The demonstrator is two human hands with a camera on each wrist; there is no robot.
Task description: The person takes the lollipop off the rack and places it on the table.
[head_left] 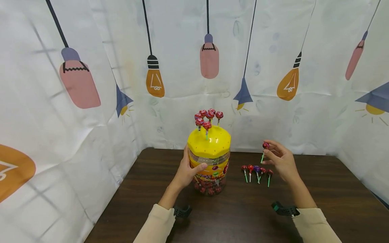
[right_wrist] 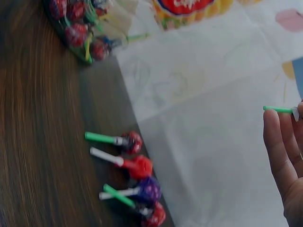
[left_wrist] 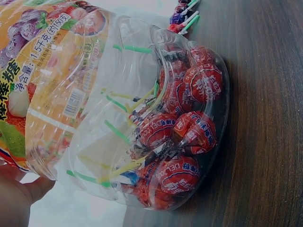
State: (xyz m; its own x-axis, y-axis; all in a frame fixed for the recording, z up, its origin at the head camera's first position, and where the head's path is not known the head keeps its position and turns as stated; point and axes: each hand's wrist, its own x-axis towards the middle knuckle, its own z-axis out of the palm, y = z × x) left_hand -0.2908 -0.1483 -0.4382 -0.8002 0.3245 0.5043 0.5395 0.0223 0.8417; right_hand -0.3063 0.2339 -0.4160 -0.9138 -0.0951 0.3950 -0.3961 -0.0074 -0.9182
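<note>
A clear plastic candy jar (head_left: pixel 209 170) with a yellow lid (head_left: pixel 209 143) stands upright on the table, wrapped lollipops visible inside its base. Several red lollipops (head_left: pixel 207 125) stick up out of the lid. My left hand (head_left: pixel 187 170) grips the jar's left side, thumb across its front. To the right, my right hand (head_left: pixel 281 158) pinches a dark red lollipop (head_left: pixel 265 145) above the table, its green stick (right_wrist: pixel 278 109) pointing down in the head view. Below that hand lies a row of several loose lollipops, among them a purple one (head_left: pixel 257 168) and a bright red one (head_left: pixel 250 167).
The dark wooden table (head_left: pixel 243 216) ends at a white cloth backdrop (head_left: pixel 182 128) printed with hanging lamps, which also closes off both sides. Each wrist wears a black band (head_left: pixel 285 209) below the hand.
</note>
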